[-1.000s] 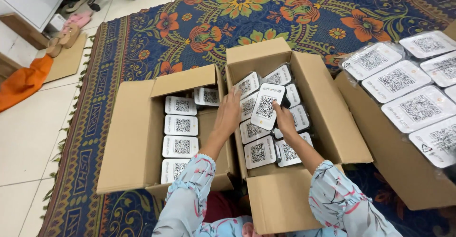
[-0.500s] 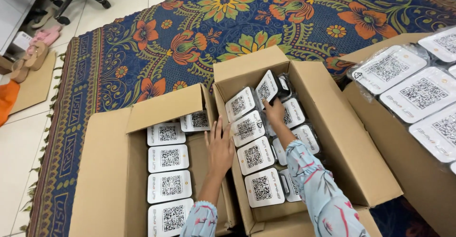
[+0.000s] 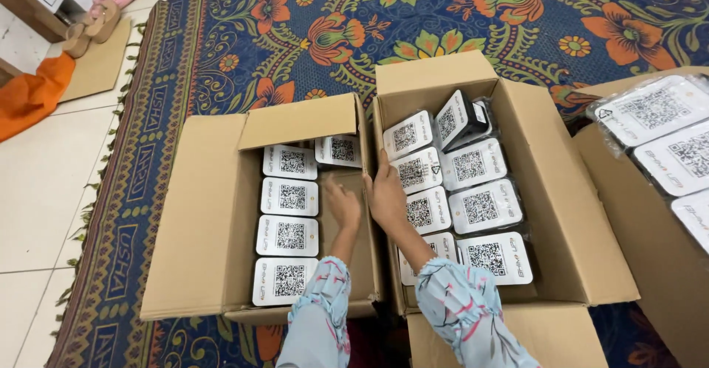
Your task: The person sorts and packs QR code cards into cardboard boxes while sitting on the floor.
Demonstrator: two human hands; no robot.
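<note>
Two open cardboard boxes stand side by side on a patterned rug. The left box [image 3: 192, 220] holds a column of white packets [image 3: 289, 196] with square code labels, plus one at its far end. My left hand [image 3: 343, 202] hovers over that box's bare cardboard bottom, fingers apart and empty. The right box [image 3: 561, 213] holds two columns of the same packets [image 3: 480, 207]; one packet [image 3: 458, 121] leans tilted at the far end. My right hand [image 3: 385, 191] rests flat at the wall between the two boxes, holding nothing.
A third box [image 3: 635, 228] at the right carries larger plastic-wrapped white packets [image 3: 653, 109]. The blue floral rug [image 3: 443, 14] lies under everything. Tile floor [image 3: 37, 191] runs along the left, with an orange cloth [image 3: 29, 95] and sandals [image 3: 92, 21].
My right hand let go of a packet at the far end of the right box, and it now leans there. Both hands moved left, towards the left box.
</note>
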